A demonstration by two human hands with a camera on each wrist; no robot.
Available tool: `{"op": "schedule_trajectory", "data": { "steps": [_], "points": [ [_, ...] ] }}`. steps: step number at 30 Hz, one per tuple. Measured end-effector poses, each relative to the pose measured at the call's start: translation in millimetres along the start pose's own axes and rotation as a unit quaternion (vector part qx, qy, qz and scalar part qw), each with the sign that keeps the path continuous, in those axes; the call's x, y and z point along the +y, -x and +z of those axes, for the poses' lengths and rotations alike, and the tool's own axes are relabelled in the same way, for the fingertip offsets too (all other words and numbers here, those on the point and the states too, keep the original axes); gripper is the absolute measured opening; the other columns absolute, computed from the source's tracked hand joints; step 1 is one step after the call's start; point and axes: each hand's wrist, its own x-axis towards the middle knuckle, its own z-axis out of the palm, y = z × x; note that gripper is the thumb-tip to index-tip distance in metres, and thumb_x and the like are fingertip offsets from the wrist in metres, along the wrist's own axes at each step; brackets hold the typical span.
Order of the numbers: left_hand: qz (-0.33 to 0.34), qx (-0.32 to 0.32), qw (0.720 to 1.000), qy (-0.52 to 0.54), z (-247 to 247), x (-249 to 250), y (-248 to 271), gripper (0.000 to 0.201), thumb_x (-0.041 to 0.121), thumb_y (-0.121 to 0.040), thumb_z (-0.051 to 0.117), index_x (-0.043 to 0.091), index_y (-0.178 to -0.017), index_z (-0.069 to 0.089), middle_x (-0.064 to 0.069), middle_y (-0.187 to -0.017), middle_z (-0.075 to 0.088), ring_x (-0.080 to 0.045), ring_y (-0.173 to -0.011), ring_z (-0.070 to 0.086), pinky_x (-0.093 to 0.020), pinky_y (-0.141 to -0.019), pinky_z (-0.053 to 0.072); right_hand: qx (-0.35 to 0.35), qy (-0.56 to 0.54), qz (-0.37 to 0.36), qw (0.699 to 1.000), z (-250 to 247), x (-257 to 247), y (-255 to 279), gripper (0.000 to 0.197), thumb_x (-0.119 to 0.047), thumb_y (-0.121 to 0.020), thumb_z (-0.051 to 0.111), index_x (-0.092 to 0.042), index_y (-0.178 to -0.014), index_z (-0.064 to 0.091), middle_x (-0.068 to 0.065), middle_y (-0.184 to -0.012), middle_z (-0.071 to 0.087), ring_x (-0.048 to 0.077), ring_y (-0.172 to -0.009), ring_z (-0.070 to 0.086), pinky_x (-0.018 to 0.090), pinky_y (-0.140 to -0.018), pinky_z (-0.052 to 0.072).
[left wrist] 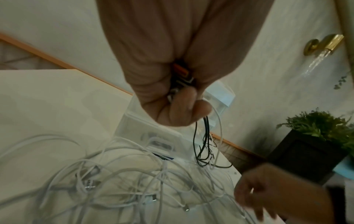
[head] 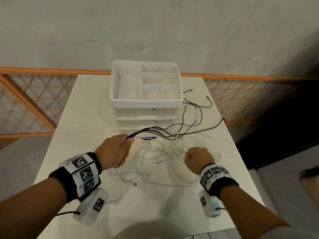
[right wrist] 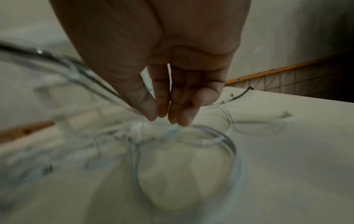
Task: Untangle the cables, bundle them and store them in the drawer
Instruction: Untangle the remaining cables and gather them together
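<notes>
I have the black cables (head: pixel 165 131) gathered in my left hand (head: pixel 114 151), its fingers curled tight round their ends; the strands fan out past those fingers to the right of the drawer unit (head: pixel 146 100). The white cables (head: pixel 155 163) lie tangled on the table (head: pixel 77 118) between both hands. My right hand (head: pixel 198 158) hangs over them, fingertips (right wrist: pixel 184 116) drawn together; blur hides whether they pinch a strand. Pulling now could tighten a white loop crossing the black ones.
</notes>
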Motion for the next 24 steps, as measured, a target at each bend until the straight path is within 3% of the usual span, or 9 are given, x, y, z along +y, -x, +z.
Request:
{"op": "schedule_trajectory", "data": {
  "steps": [2,3,7,10,13,16,18,20,24],
  "points": [
    [-0.003,-0.003,1.0,0.013,-1.0,4.6,1.5,0.037,0.033,-0.102,0.047,0.009,-0.073,0.046,-0.007,-0.061,0.051,-0.02,-0.043,0.045,-0.024,-0.039,0.032,-0.038,0.034,0.011,0.999,23.5,8.4,4.2,0.038,-0.035,-0.091,0.054,-0.03,-0.129,0.058,-0.002,-0.133,0.058,0.024,-0.121,0.057,0.033,-0.098,0.046],
    [0.002,-0.003,1.0,0.015,-1.1,7.6,2.6,0.038,0.036,-0.101,0.049,0.009,-0.075,0.047,-0.007,-0.061,0.05,-0.02,-0.042,0.044,-0.023,-0.037,0.032,-0.031,0.032,0.016,0.999,32.1,10.4,6.0,0.041,-0.033,-0.093,0.053,-0.029,-0.134,0.054,-0.002,-0.135,0.055,0.024,-0.122,0.056,0.033,-0.099,0.045],
    [0.017,0.008,0.999,0.036,-1.6,19.0,4.6,0.041,0.04,-0.099,0.053,0.009,-0.073,0.047,-0.002,-0.055,0.044,-0.018,-0.037,0.04,-0.024,-0.038,0.033,0.008,0.06,-0.035,0.998,48.4,6.5,11.7,0.023,-0.027,-0.095,0.048,-0.024,-0.11,0.064,0.001,-0.117,0.066,0.026,-0.109,0.062,0.032,-0.087,0.047],
    [0.011,0.034,0.997,0.065,-6.1,23.4,2.5,0.044,0.037,-0.099,0.055,0.011,-0.067,0.04,0.002,-0.049,0.038,-0.018,-0.039,0.036,-0.027,-0.044,0.035,0.054,0.052,-0.11,0.991,30.3,-7.2,11.8,0.027,-0.031,-0.098,0.045,-0.021,-0.096,0.07,0.002,-0.101,0.071,0.029,-0.105,0.059,0.035,-0.086,0.043],
    [0.003,0.025,0.997,0.079,-12.3,26.0,2.2,0.039,0.03,-0.1,0.054,0.009,-0.068,0.044,0.0,-0.052,0.037,-0.015,-0.04,0.033,-0.024,-0.041,0.031,0.156,-0.077,-0.17,0.97,-18.9,-23.2,7.2,0.02,-0.02,-0.094,0.056,-0.018,-0.092,0.076,0.005,-0.091,0.074,0.029,-0.091,0.063,0.03,-0.077,0.044],
    [0.005,0.005,0.998,0.069,-17.4,27.3,3.8,0.03,0.024,-0.1,0.053,0.006,-0.077,0.056,-0.004,-0.055,0.047,-0.013,-0.041,0.034,-0.022,-0.039,0.028,0.24,-0.23,-0.235,0.913,-76.8,-43.6,17.6,0.011,-0.011,-0.091,0.066,-0.011,-0.089,0.077,0.0,-0.083,0.073,0.017,-0.077,0.065,0.024,-0.073,0.048],
    [0.022,0.012,0.996,0.083,-20.5,30.5,5.2,0.03,0.024,-0.102,0.051,0.007,-0.078,0.055,-0.008,-0.062,0.059,-0.016,-0.044,0.04,-0.025,-0.041,0.033,0.195,-0.318,-0.25,0.894,-102.8,-58.1,31.9,0.01,-0.012,-0.091,0.068,-0.012,-0.088,0.078,-0.006,-0.083,0.073,0.009,-0.078,0.066,0.014,-0.074,0.049],
    [0.037,0.014,0.99,0.135,-23.9,38.3,7.6,0.025,0.025,-0.103,0.049,0.008,-0.086,0.058,-0.014,-0.075,0.068,-0.02,-0.052,0.052,-0.03,-0.047,0.045,0.121,-0.339,-0.272,0.892,-112.6,-74.7,45.9,0.01,-0.015,-0.091,0.069,-0.015,-0.087,0.078,-0.008,-0.082,0.075,0.008,-0.078,0.068,0.015,-0.074,0.052],
    [0.062,-0.016,0.979,0.195,-22.8,54.6,11.6,0.022,0.03,-0.104,0.046,0.013,-0.105,0.06,-0.01,-0.101,0.076,-0.025,-0.086,0.07,-0.039,-0.077,0.056,0.062,-0.322,-0.308,0.893,-105.5,-102.0,61.9,0.012,-0.015,-0.09,0.069,-0.015,-0.083,0.078,-0.004,-0.08,0.075,0.01,-0.074,0.066,0.016,-0.069,0.049]
  ]
}}
